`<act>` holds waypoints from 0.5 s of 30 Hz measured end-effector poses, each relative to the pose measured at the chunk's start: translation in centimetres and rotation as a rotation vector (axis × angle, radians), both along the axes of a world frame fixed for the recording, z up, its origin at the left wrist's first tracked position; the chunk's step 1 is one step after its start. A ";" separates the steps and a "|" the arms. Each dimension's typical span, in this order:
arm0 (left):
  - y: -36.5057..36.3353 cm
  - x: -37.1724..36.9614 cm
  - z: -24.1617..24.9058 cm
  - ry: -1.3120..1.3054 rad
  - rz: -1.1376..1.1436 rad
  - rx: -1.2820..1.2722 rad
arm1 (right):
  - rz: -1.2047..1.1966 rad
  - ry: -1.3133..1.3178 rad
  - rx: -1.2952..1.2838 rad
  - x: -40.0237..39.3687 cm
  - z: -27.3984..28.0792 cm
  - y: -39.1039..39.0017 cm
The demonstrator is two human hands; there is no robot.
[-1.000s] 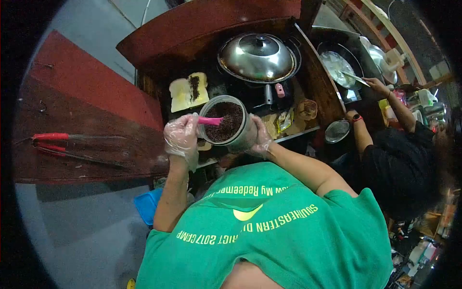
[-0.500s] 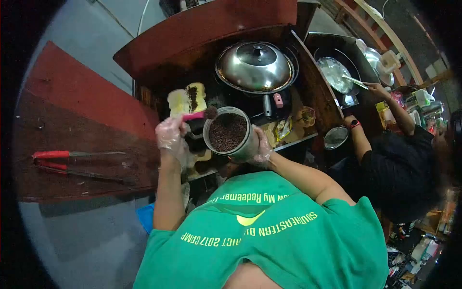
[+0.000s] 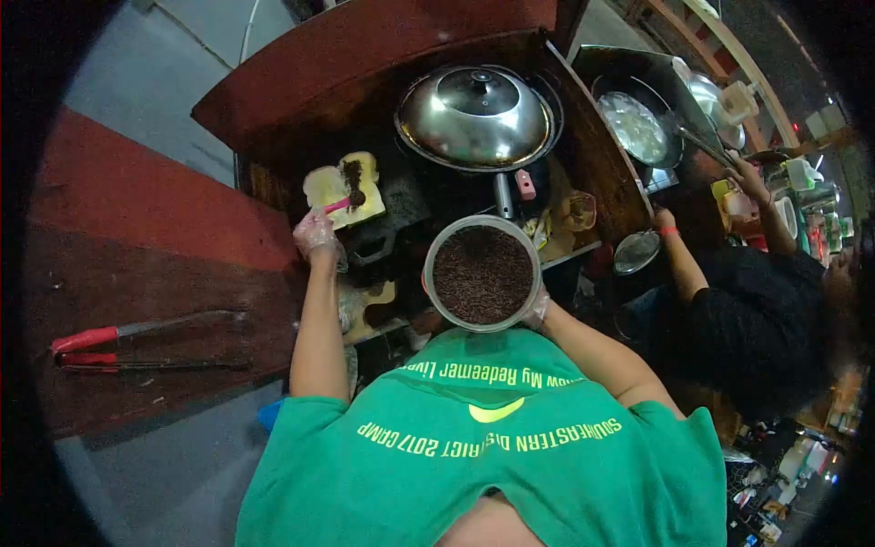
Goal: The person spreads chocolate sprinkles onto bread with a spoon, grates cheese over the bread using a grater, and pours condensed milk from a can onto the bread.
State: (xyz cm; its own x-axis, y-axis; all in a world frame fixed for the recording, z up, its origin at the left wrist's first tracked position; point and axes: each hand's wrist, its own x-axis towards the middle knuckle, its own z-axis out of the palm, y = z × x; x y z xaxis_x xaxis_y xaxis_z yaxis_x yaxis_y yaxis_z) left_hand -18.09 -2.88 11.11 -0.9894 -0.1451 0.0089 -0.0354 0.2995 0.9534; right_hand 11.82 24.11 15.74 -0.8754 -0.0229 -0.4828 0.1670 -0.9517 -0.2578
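My left hand [image 3: 316, 232], in a clear plastic glove, is closed on a pink spoon [image 3: 336, 206]. The spoon's dark, loaded end is over a slice of bread [image 3: 366, 208] that has a strip of chocolate sprinkles [image 3: 352, 171] on it. Touching that slice on the left is another pale bread slice [image 3: 324, 186] with a yellowish spread. Close to my chest, my right hand [image 3: 538, 310], also gloved, grips the side of a round tub [image 3: 436, 290] full of chocolate sprinkles; most of its fingers are hidden behind the tub.
A lidded wok [image 3: 478, 137] stands behind the tub, near a pink lighter-like object [image 3: 525, 185]. Red-handled tongs [image 3: 87, 351] lie on the left board. At right, another person [image 3: 729, 319] works over a pan [image 3: 633, 128], holding a utensil. A strainer [image 3: 636, 252] is between us.
My left hand has carried the spoon from above the tub forward to the bread. The tub has moved right and closer to my chest. The other person's hand and utensil have shifted.
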 end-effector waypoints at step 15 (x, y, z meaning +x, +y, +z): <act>3.7 -4.4 0.8 0.246 0.059 -0.502 | -0.126 -0.022 -0.074 4.7 -4.2 2.9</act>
